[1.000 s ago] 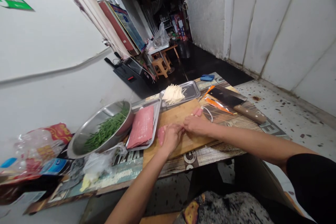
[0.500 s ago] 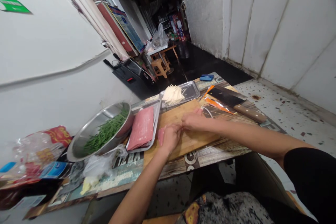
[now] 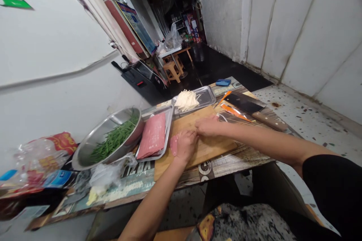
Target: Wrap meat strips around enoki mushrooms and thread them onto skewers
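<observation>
My left hand is over the wooden cutting board, fingers curled, on a thin pink meat slice that sticks out at its left. Touching it, my right hand has its fingers closed on the same strip, and a pink end shows past its far side. What lies between the fingertips is hidden. Left of the board, a stack of pink meat slices rests on a metal tray. Beyond the board, a second tray holds a pile of enoki mushrooms.
A cleaver lies at the right beside orange plastic packaging. A blue object sits at the far corner. To the left stand a steel bowl of cut green vegetables, plastic bags and a dark bottle.
My hands stay together at the same place on the board, with only slight finger shifts. The view has moved a little.
</observation>
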A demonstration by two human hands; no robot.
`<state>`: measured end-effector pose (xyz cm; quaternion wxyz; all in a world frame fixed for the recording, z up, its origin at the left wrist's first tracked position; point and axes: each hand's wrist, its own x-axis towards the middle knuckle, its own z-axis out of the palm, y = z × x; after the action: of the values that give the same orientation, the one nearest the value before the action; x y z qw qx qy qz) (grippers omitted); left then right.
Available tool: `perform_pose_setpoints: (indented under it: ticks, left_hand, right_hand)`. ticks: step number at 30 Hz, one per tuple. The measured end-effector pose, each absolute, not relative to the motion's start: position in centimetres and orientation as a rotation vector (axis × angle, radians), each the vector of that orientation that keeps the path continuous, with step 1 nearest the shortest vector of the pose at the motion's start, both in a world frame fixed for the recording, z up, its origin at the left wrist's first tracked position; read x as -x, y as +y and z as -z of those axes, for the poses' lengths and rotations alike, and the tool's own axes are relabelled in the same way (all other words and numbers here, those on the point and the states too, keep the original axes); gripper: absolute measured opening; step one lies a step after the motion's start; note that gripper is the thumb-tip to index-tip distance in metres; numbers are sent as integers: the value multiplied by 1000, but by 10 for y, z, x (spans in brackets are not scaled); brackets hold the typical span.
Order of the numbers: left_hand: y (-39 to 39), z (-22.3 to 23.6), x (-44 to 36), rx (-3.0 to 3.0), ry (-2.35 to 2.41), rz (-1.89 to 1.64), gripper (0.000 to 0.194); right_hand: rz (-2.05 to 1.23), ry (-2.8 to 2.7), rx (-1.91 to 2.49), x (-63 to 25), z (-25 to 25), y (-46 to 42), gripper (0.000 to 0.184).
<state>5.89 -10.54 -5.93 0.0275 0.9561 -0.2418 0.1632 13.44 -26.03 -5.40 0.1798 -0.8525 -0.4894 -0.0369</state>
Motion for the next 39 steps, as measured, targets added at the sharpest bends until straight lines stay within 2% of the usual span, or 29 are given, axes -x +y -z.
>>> perform_pose_setpoints:
  ticks: [3,6,11,18,27,32,39]
  left_hand:
    - [-104,61,-62,-2833,-739,-519,19]
    - [-104,63,-61,-2721,-717,-541,21]
    - [-103,65,-61,-2631,-690,-514,22]
    - [-103,63,-63,-2621,-711,-480,20]
    - [-101,61,-67,-2653,-688,-456,19]
    - [-101,61,-68,-2623,-662,-412,19]
    - [-105,61,-69,-2698,-616,-395,20]
  right_hand:
    - [201,-1395,2507,-131,48,-286,18]
    - [320,-998,2651,-121,47,-327,24]
    - [98,-614,2819,-99,66,-372,34]
    - [56,-596,2650,-91,73,-373,31]
    - [390,-754,2251,-24,42,-384,33]
    - [261,-710,2167,2,70,-372,34]
    - [133,-626,2308,9,100,-354,36]
